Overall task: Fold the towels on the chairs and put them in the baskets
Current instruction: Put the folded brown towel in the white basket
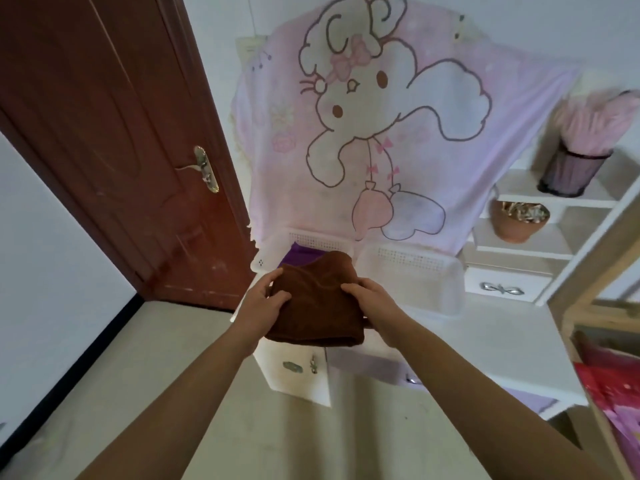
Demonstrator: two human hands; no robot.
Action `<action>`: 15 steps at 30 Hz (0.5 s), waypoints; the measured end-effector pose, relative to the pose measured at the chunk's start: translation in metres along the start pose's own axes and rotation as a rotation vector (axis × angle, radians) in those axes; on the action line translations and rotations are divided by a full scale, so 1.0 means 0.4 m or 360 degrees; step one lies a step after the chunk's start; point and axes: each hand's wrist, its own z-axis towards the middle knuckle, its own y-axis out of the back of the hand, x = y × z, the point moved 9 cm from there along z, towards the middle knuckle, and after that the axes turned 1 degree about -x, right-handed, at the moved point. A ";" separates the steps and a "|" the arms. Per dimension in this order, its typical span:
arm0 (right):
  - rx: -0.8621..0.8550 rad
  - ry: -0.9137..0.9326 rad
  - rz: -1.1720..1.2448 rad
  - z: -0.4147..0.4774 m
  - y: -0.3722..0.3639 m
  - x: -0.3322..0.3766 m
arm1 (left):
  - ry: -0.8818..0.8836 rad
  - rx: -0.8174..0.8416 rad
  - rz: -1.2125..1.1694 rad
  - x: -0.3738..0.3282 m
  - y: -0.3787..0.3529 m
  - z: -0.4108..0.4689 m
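Both hands are out front, and between them sits a folded brown towel [317, 303]. The left hand [265, 299] grips its left edge, thumb on top and fingers curled under; the right hand [372, 303] clasps the right edge the same way. So both are closed on the cloth, nothing loose.

The towel hangs in the air just in front of the left basket [273, 263], a white perforated one on the desk [502, 344]. Its far end already laps over the basket's near rim. Inside that basket, behind the towel, something purple [299, 252] shows, probably a towel already stowed. A second white basket [415, 271] stands right beside the left basket, and its inside looks pale, though I can't see its floor.

How will this thing handle? Soft, light and floppy by the look of it: the top layer is rumpled and the near fold sags a little. It won't slip from the fingers, but the fold could spring open if one side is let go first. Best grip is just what we see, both short edges pinched through all layers. My read: folding is done, and lowering it flat into the basket comes next.
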 end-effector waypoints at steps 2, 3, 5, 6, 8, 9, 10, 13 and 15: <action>0.0043 -0.0060 -0.0011 0.111 -0.031 0.012 | 0.0092 0.0004 -0.0017 0.024 0.023 0.113; 0.0058 -0.0077 -0.0017 0.165 -0.042 0.015 | 0.0139 0.0020 -0.0037 0.040 0.029 0.173; 0.0050 -0.0128 -0.0036 0.271 -0.062 0.012 | 0.0220 0.0057 -0.0030 0.071 0.030 0.294; 0.0029 -0.0154 -0.0022 0.325 -0.069 0.008 | 0.0245 0.0077 -0.0024 0.082 0.028 0.353; -0.0048 -0.0193 0.0015 0.429 -0.078 -0.004 | 0.0255 0.0153 0.0004 0.107 0.018 0.474; -0.0094 -0.0215 0.0031 0.480 -0.080 -0.010 | 0.0258 0.0189 0.0016 0.121 0.012 0.538; -0.0152 -0.0247 0.0059 0.524 -0.083 -0.013 | 0.0263 0.0230 0.0028 0.129 0.006 0.596; -0.0333 -0.0397 0.0130 0.676 -0.102 -0.036 | 0.0347 0.0397 0.0109 0.175 -0.011 0.794; -0.0417 -0.0467 0.0163 0.751 -0.113 -0.056 | 0.0379 0.0451 0.0167 0.191 -0.014 0.882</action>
